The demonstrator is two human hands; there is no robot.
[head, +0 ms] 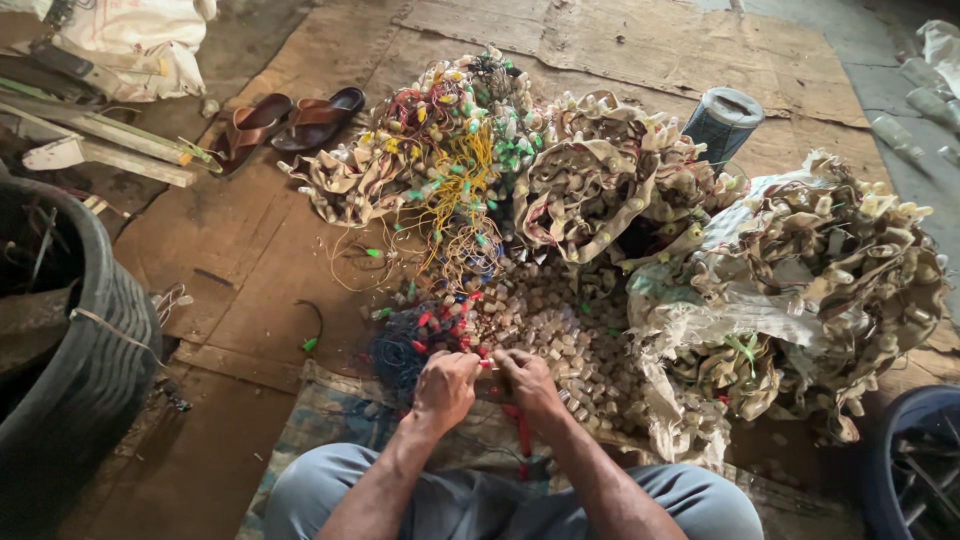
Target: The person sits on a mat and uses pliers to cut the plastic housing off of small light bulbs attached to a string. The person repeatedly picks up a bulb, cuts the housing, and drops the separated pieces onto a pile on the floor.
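My left hand (pixel 445 388) and my right hand (pixel 527 382) are close together just above my knees, fingers closed on a thin red wire (pixel 488 365) with small lamp holders on it. In front of them lies a heap of small pale plastic holders (pixel 560 325). A tangle of blue and red wired holders (pixel 415 340) sits to the left of my hands. Beyond that is a bundle of yellow, green and red wires (pixel 450 150). Red-handled cutters (pixel 522 435) lie under my right wrist.
Coiled strings of dull pale holders (pixel 590 170) and a larger pile on a white sack (pixel 800 290) lie at right. A dark roll (pixel 722 122) stands behind. Brown sandals (pixel 290 122) are at upper left, a black tyre (pixel 80 360) at left, a blue tub (pixel 915 460) at lower right.
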